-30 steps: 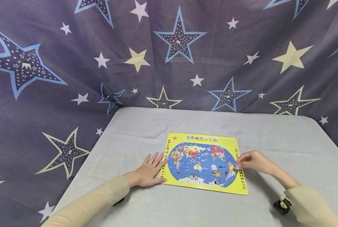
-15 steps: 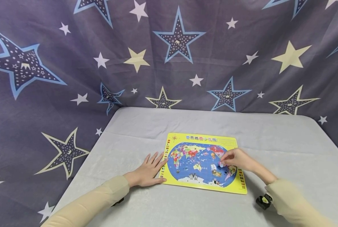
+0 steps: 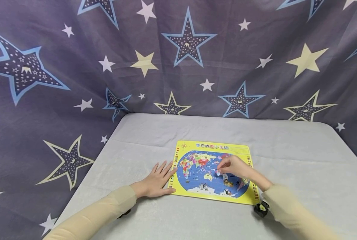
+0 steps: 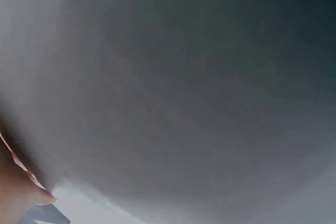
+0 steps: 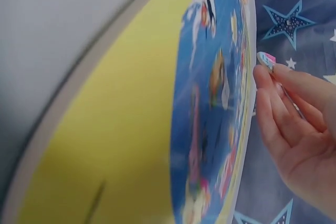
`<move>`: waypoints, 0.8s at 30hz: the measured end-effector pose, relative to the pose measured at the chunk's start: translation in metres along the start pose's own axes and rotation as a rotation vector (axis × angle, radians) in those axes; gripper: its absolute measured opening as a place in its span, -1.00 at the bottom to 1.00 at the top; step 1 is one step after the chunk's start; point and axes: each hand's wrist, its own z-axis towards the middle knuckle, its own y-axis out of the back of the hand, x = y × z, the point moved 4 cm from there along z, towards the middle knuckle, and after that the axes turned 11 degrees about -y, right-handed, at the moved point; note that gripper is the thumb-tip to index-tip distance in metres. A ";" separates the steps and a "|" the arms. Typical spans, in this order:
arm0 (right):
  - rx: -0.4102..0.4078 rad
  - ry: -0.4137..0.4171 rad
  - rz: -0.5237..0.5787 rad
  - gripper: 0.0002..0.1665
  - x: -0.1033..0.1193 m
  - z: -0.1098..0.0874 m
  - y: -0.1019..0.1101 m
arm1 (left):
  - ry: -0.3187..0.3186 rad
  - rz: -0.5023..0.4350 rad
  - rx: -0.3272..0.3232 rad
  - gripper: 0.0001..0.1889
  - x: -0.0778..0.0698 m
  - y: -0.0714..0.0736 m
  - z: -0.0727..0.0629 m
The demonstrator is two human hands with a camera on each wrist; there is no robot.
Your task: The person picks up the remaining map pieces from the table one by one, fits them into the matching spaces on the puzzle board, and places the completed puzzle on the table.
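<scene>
A yellow-bordered world map puzzle board lies flat on the table, its blue oval printed with land shapes, animals and Chinese characters. My left hand rests at the board's left edge with fingers spread, fingertips on the border; the left wrist view catches only a bit of that hand low in the corner. Over the middle right of the map, my right hand pinches a small puzzle piece, light blue and pink, between thumb and forefinger. In the right wrist view the right hand holds the piece raised off the board.
A pale grey cloth covers the table. Behind and to the left hangs a dark curtain printed with stars. A black wrist camera sits under the right sleeve, by the board's near right corner.
My right hand has moved left with the puzzle piece, from the board's right border to over the map's middle right. My left hand has stayed in place.
</scene>
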 end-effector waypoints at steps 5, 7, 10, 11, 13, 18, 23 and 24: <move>-0.013 0.031 -0.033 -0.92 0.008 0.008 -0.009 | -0.001 0.003 -0.005 -0.15 0.000 0.001 0.000; -0.004 0.032 -0.026 -0.91 0.011 0.011 -0.013 | -0.001 0.002 -0.004 -0.15 0.000 0.001 0.000; 0.019 0.028 -0.009 -0.89 0.014 0.016 -0.020 | 0.000 0.001 0.000 -0.15 -0.001 0.001 0.000; 0.025 0.028 -0.003 -0.89 0.015 0.018 -0.022 | 0.001 0.001 0.001 -0.15 -0.001 0.001 0.000; 0.041 0.030 0.015 -0.88 0.016 0.021 -0.026 | 0.001 0.002 0.001 -0.15 -0.001 0.001 0.000; 0.074 0.039 0.043 -0.87 0.021 0.028 -0.038 | -0.004 0.000 -0.008 -0.15 -0.001 0.001 -0.001; 0.091 0.040 0.043 -0.86 0.030 0.034 -0.048 | -0.001 -0.006 -0.004 -0.15 0.000 0.000 -0.001; 0.092 0.040 0.043 -0.86 0.032 0.035 -0.049 | -0.001 -0.009 -0.003 -0.15 0.000 -0.001 -0.001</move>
